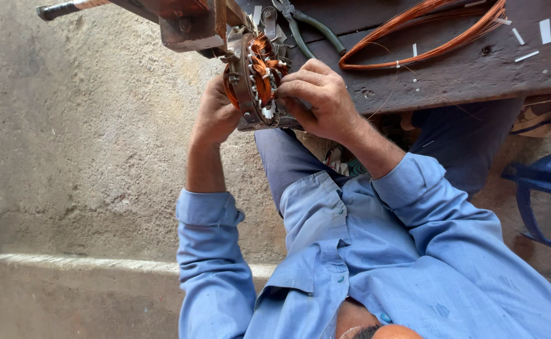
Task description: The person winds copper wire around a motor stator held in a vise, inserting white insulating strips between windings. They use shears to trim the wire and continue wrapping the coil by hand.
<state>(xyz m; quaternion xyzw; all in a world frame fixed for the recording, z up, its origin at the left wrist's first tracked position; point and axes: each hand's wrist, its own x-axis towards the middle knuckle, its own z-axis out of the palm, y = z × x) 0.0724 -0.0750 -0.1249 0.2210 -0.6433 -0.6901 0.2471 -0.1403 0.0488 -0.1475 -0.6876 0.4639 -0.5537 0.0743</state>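
A round metal stator [255,74] wound with copper wire and white slot strips stands on edge at the corner of a dark wooden bench [451,78]. My left hand [216,116] cups its outer rim from the left. From the right, my right hand [319,100] has its fingertips pressed onto the copper windings and front face. Whether the fingers pinch a wire is hidden. Both arms wear light blue sleeves.
A rusty metal block with a handle [190,24] sits just above the stator. Green-handled pliers [310,28], a loop of copper wire [426,34] and white paper strips [545,31] lie on the bench. A blue chair [542,188] stands at the right, with concrete floor [81,138] on the left.
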